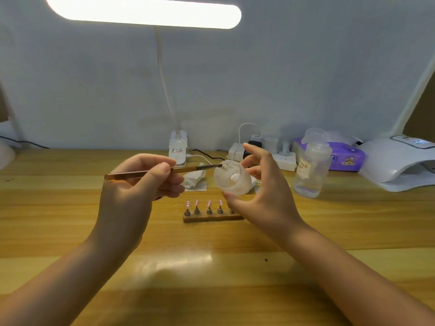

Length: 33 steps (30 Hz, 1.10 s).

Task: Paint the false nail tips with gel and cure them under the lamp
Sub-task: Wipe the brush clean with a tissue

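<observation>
Nail tips (208, 203), pink, stand on pegs in a wooden holder (213, 218) at mid-desk, just below both hands. An overloaded brush could drip gel onto the desk (70, 203) or the tips below; the tilted jar (231, 181) could also slip. The left hand (131, 184) pinches the brush (150, 172), fingers curled closed round its handle, bristles at the jar's rim. The right hand (266, 191) cradles the jar between thumb and spread, half-open fingers. The curing lamp (397, 161) waits at the desk's right edge.

Glossy wooden table (235, 290), frosted plastic cup (231, 178)
</observation>
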Motion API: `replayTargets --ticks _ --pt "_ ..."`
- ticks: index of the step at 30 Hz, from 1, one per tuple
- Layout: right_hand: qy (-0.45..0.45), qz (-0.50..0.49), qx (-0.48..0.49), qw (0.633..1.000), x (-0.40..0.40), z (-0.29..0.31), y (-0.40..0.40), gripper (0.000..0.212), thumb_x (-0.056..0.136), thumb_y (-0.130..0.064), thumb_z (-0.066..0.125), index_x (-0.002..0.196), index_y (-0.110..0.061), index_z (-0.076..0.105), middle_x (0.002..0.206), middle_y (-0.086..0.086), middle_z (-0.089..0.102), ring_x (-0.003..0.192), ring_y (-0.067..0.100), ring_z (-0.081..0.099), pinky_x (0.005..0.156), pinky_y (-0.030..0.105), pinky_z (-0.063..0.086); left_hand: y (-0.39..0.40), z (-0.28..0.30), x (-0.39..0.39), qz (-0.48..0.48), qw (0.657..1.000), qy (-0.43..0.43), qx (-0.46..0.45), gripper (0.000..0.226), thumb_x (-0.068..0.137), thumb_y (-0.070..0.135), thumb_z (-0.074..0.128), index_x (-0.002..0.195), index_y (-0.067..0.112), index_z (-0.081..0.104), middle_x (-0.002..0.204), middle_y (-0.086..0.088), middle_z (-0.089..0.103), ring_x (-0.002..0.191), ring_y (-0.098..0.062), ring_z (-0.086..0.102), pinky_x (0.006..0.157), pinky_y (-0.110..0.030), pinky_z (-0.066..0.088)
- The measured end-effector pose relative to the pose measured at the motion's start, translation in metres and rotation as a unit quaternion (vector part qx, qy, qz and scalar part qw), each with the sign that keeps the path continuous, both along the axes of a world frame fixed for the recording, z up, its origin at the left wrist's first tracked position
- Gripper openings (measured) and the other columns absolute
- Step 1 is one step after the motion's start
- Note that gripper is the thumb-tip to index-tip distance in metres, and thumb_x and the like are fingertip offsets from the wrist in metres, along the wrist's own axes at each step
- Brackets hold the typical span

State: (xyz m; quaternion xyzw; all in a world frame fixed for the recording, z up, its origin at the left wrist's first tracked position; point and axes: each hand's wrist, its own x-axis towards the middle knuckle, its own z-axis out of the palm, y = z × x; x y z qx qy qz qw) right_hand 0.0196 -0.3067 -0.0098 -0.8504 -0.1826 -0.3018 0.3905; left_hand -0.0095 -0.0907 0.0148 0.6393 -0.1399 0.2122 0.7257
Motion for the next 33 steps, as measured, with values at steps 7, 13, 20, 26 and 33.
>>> replayTargets --ticks 7,13,20,26,33 --pt "-0.007 0.001 0.019 1.0 0.0 0.002 -0.002 0.087 0.069 -0.035 0.083 0.138 -0.034 0.031 0.109 -0.018 0.047 0.099 0.006 0.053 0.075 0.01 0.049 0.003 0.002 -0.002 -0.022 0.986 -0.085 0.139 0.016 0.079 0.024 0.063 0.089 0.021 0.075 0.082 -0.006 0.074 0.075 -0.018 0.071 0.069 -0.02 0.057" --pt "0.015 -0.008 0.054 0.998 0.004 0.001 -0.006 0.087 0.069 -0.034 0.083 0.139 -0.033 0.032 0.113 -0.013 0.049 0.099 0.005 0.054 0.076 0.004 0.045 0.003 0.0 -0.002 -0.007 0.985 -0.102 0.135 0.013 0.081 0.017 0.063 0.091 0.016 0.072 0.084 -0.005 0.074 0.077 -0.017 0.071 0.07 -0.019 0.056" --pt "0.026 -0.039 0.083 0.995 0.009 -0.001 -0.011 0.083 0.071 -0.034 0.082 0.137 -0.033 0.033 0.106 -0.023 0.046 0.092 0.0 0.054 0.068 0.016 0.052 0.005 -0.01 0.003 -0.001 0.994 -0.061 0.092 0.02 0.088 0.002 0.061 0.085 0.016 0.075 0.078 -0.009 0.072 0.073 -0.021 0.071 0.067 -0.024 0.058" --pt "0.1 -0.091 0.097 0.986 0.022 -0.013 -0.03 0.083 0.071 -0.033 0.081 0.139 -0.033 0.033 0.099 -0.024 0.045 0.086 0.004 0.052 0.077 0.032 0.052 -0.003 -0.026 0.014 -0.04 0.967 0.162 -0.191 0.021 0.095 0.007 0.049 0.092 0.007 0.07 0.072 -0.01 0.072 0.065 -0.018 0.071 0.058 -0.023 0.057" --pt "0.169 -0.075 0.073 0.98 0.027 -0.027 -0.03 0.088 0.07 -0.038 0.081 0.142 -0.035 0.03 0.111 -0.011 0.059 0.113 0.016 0.052 0.097 0.039 0.043 -0.007 -0.037 0.016 -0.052 0.939 0.221 -0.26 0.019 0.096 0.012 0.05 0.102 0.008 0.067 0.068 -0.007 0.07 0.061 -0.014 0.07 0.055 -0.023 0.056"
